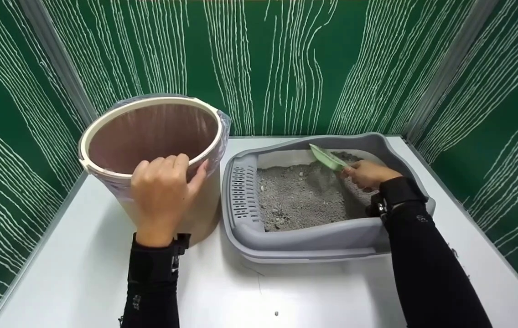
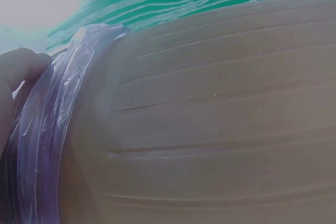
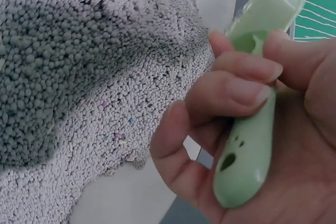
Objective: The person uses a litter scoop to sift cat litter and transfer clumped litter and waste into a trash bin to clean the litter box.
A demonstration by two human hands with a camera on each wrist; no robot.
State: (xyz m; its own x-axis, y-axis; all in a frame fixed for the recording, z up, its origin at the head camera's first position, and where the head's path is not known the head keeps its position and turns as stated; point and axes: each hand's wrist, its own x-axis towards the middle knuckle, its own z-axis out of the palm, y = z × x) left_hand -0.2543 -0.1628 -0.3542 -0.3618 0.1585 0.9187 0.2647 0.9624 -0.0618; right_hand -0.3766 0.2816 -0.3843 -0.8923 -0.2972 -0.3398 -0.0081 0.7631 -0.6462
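My left hand grips the near rim of a beige trash bin, its fingers curled over the edge. A clear plastic bag lines the bin and folds down over the outside. In my right hand is a light green litter scoop, held by its handle with the fingers wrapped round it. The scoop's head is tilted up above the far side of a grey litter box. Grey granular cat litter fills the box, heaped unevenly, with a hollow near the right hand.
The bin and the litter box stand side by side on a white table. A small grey crumb lies near the front edge. Green panels with white wavy lines wall in the back and sides.
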